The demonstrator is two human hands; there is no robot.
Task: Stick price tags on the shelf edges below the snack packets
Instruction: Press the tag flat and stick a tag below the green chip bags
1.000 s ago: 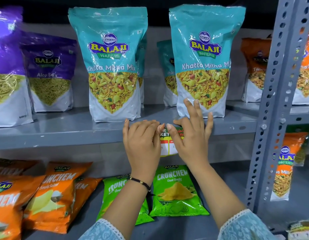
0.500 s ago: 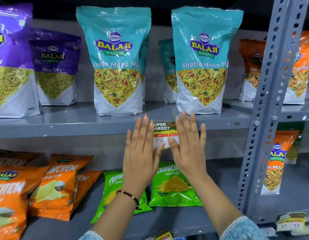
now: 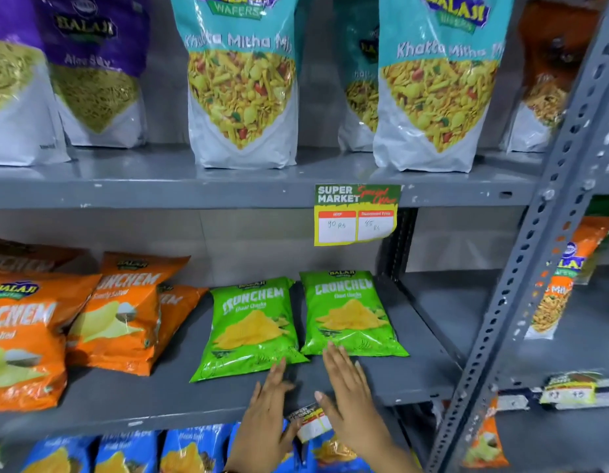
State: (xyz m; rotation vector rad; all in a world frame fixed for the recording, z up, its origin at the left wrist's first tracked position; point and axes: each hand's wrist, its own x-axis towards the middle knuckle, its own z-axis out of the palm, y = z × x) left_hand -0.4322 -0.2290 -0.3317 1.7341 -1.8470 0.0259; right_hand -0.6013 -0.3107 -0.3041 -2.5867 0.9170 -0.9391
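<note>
On the upper shelf, from the left: purple Aloo Sev packets (image 3: 91, 80) standing, then two teal Khatta Mitha Mix packets (image 3: 241, 90) upright, and orange packets (image 3: 549, 80) partly hidden behind the perforated steel upright (image 3: 542, 268). On the front edge of this upper shelf (image 3: 159, 196), below the right teal packet, a stuck price tag (image 3: 356, 215) reading "Super Market", with "90 Rs" in the left white box; lower half hanging free under the edge, right corner curling a little.

On the middle shelf (image 3: 142, 397): orange Crunchem packets (image 3: 122, 312) lying at the left, two green Crunchem Chaat Chaska packets (image 3: 252, 329) lying flat side by side near the centre.

At the front edge of the middle shelf, below the green packets: left hand (image 3: 265, 425) flat, fingers stretched and slightly spread, fingertips near the bottom of the left green packet, thumb side at the left edge of a second price tag (image 3: 311, 423). Right hand (image 3: 351, 404) also flat and open, fingers together, pointing up over the shelf surface toward the right green packet, palm edge at the right side of this tag. Tag tilted, sitting between both hands on the edge; not gripped, only pressed or touched from the sides, exact contact not clear because of blur.

Below, blue packets (image 3: 125, 452) in a row. Far right, another small tag (image 3: 569, 392) on the neighbouring shelf edge.
</note>
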